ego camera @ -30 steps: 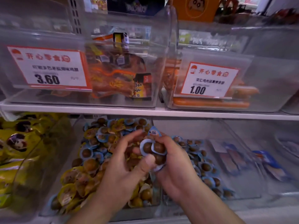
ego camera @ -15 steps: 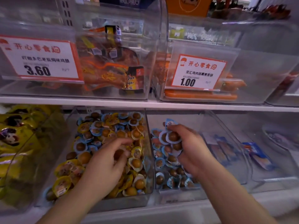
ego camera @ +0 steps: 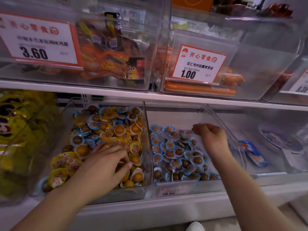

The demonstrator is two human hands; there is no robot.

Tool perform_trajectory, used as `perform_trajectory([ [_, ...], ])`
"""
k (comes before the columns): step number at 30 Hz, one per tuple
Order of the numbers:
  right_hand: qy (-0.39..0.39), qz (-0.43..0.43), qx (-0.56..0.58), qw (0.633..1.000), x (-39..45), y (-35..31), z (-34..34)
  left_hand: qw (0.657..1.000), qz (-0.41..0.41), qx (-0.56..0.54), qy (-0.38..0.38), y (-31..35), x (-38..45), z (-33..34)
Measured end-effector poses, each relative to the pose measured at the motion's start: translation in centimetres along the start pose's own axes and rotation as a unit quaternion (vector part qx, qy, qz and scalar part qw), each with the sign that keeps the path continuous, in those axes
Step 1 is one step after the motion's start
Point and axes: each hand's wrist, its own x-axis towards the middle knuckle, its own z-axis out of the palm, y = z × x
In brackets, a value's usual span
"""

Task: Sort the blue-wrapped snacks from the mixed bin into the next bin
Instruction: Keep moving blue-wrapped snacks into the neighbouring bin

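Lower shelf, two clear plastic bins side by side. The left hand (ego camera: 106, 157) rests palm-down, fingers spread, on the mixed yellow- and blue-wrapped round snacks in the mixed bin (ego camera: 148, 147). The right hand (ego camera: 211, 139), fingers loosely curled and holding nothing visible, hovers over the blue-wrapped snacks (ego camera: 176, 152) piled in the next bin (ego camera: 186, 185).

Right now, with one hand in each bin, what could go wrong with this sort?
1. The left hand digs into the mixed bin, where blue and yellow snacks lie jumbled; it could easily lift a yellow one along with a blue one.
2. The right hand hovers close to the blue bin's clear side wall; anything let go there might slip over it.
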Motion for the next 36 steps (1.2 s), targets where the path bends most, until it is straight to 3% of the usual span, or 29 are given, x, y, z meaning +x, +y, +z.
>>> perform_trajectory([
  [4, -0.043, -0.150, 0.021, 0.988, -3.1, -3.6, 4.1, 1.000, -0.013, 0.017, 0.018, -1.1, -0.6, -0.9],
  [6, -0.122, -0.272, -0.066, 0.952, -5.1, -5.2, 6.4, 0.999, -0.021, 0.017, 0.035, -2.0, -1.1, -1.4],
  [9, -0.239, -0.417, -0.341, 0.808, -7.5, -6.1, 9.4, 0.998, -0.038, 0.007, 0.056, -3.3, -1.7, -1.8],
  [11, -0.266, -0.410, -0.500, 0.714, -8.5, -6.0, 10.7, 0.998, -0.039, 0.000, 0.058, -4.0, -2.0, -2.0],
  [13, -0.265, -0.387, -0.575, 0.670, -9.0, -5.9, 11.3, 0.997, -0.036, -0.030, 0.067, -4.5, -2.4, -2.2],
  [17, -0.213, -0.416, -0.534, 0.704, -9.0, -6.8, 11.7, 0.985, -0.128, -0.075, 0.093, -5.6, -3.2, -2.7],
  [19, -0.190, -0.447, -0.439, 0.756, -9.1, -7.2, 12.6, 0.983, -0.173, -0.014, 0.064, -5.4, -3.6, -2.4],
  [21, -0.247, -0.412, -0.310, 0.821, -9.5, -7.8, 14.2, 0.983, -0.172, 0.064, 0.027, -4.1, -3.8, -1.5],
  [23, -0.305, -0.361, -0.228, 0.851, -9.4, -8.1, 16.4, 0.983, -0.167, 0.076, 0.012, -2.8, -3.9, -0.7],
  [28, -0.374, -0.344, -0.304, 0.806, -8.0, -8.1, 21.8, 0.987, -0.138, 0.077, -0.001, -2.6, -4.5, -1.0],
  [31, -0.382, -0.350, -0.400, 0.756, -6.9, -8.2, 23.4, 0.983, -0.169, 0.074, 0.009, -2.8, -5.2, -1.2],
  [36, -0.383, -0.379, -0.440, 0.718, -6.7, -7.6, 24.6, 0.985, -0.170, 0.036, -0.002, -4.0, -5.7, -0.8],
])
